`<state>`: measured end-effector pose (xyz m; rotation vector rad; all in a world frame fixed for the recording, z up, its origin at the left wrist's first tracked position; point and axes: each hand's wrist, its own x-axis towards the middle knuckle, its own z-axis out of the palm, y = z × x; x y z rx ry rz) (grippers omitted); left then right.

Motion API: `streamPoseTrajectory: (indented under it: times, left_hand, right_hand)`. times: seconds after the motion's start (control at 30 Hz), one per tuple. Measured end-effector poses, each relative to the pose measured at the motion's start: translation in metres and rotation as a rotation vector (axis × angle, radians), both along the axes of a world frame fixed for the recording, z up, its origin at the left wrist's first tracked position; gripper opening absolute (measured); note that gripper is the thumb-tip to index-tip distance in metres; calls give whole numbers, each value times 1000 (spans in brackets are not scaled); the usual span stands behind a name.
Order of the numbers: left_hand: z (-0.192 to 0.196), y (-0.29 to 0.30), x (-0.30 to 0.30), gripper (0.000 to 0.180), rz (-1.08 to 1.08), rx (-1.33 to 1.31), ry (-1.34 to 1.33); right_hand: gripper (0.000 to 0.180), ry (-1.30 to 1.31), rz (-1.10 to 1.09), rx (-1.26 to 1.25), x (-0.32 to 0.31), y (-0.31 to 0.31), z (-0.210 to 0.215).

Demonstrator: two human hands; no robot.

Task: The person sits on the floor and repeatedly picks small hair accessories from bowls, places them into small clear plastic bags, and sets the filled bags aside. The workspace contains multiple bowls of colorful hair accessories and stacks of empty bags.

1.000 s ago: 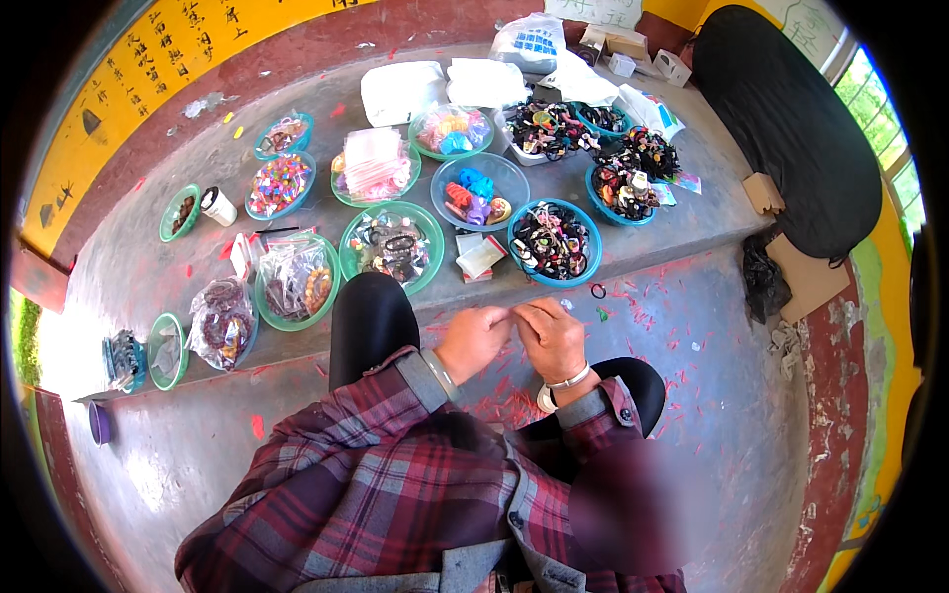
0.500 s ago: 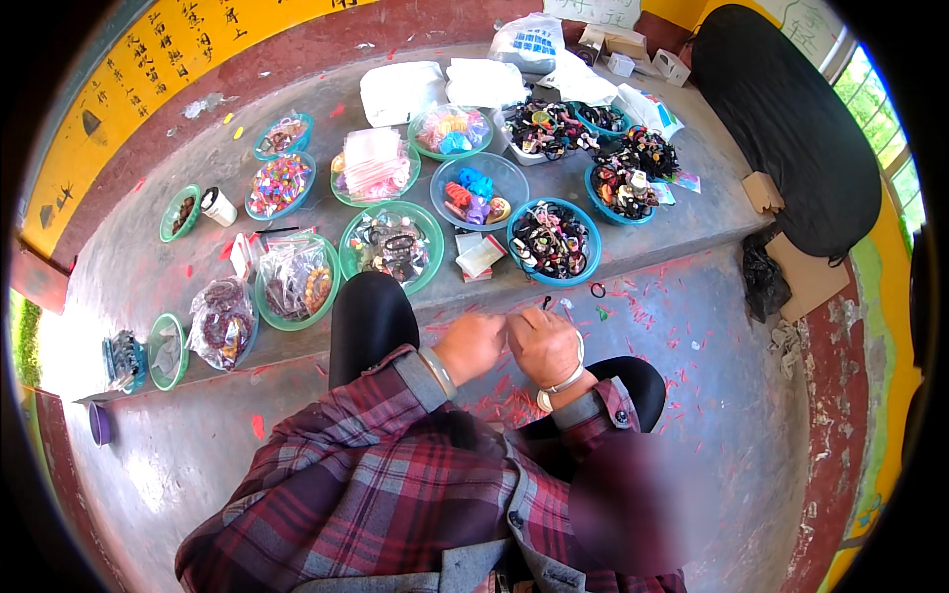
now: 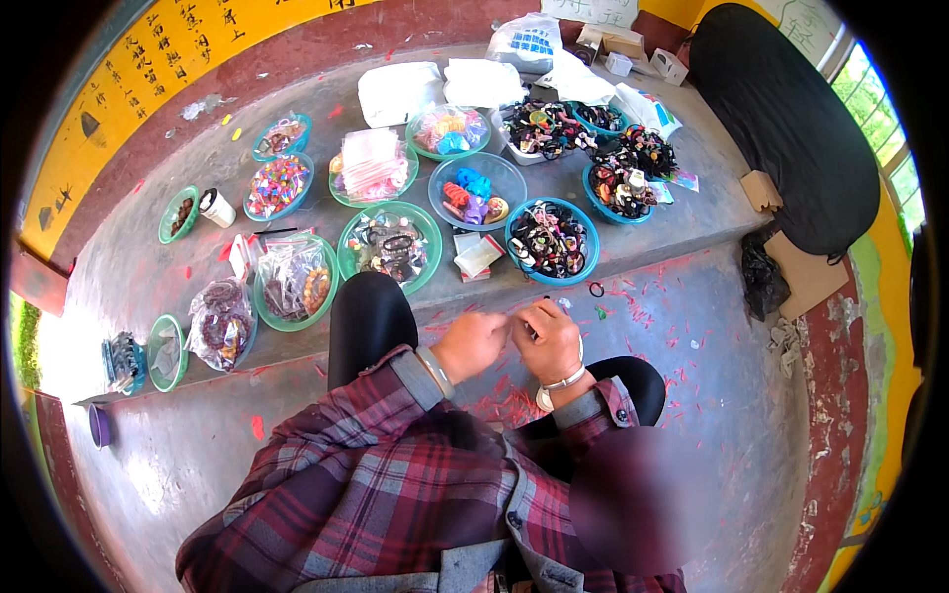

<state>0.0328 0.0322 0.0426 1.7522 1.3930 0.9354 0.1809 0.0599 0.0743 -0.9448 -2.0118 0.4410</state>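
Observation:
Over my crossed legs, my left hand (image 3: 470, 346) and my right hand (image 3: 550, 343) meet at the fingertips, both closed. A small dark piece (image 3: 532, 334) shows among the curled fingers of the right hand; its kind is too small to tell. Whatever the left fingers pinch is hidden. On the ledge just beyond the hands stands a blue basin (image 3: 596, 259) heaped with dark hair ties (image 3: 552, 237) bearing small charms. Left of it lie small white and red boxes (image 3: 479, 255) and a green basin (image 3: 349, 259) of bagged dark items.
More basins hold colourful pieces (image 3: 280, 186), pink packets (image 3: 371, 166) and dark hair ties (image 3: 623, 188). White bags (image 3: 400, 94) lie farther back. A dark ring (image 3: 596, 290) and red scraps (image 3: 509, 403) are on the floor. A large black oval (image 3: 786, 128) leans at the right.
My right fingers have lifted and curled differently, so the dark piece among them now shows. A small dark loop above that hand is mostly out of sight. The left hand stays nearly still.

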Motion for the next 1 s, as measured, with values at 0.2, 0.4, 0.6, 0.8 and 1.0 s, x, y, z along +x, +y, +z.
streamPoseTrajectory:
  times: [0.2,0.4,0.6,0.8,1.0]
  left_hand:
    - [4,0,-3,14,-16,74,42]
    - [3,-1,-4,15,-34,195,94]
    - [1,0,-5,18,-1,115,71]
    - [9,0,-7,19,-13,-57,13]
    - [-3,3,-18,22,16,-342,-416]
  right_hand:
    - [11,6,32,-78,0,1,1]
    - [13,-118,23,-9,1,-1,0]
    - [8,23,12,-86,0,2,-4]
    - [5,162,26,-353,5,7,-14]
    - [2,426,-33,-606,19,23,-16]
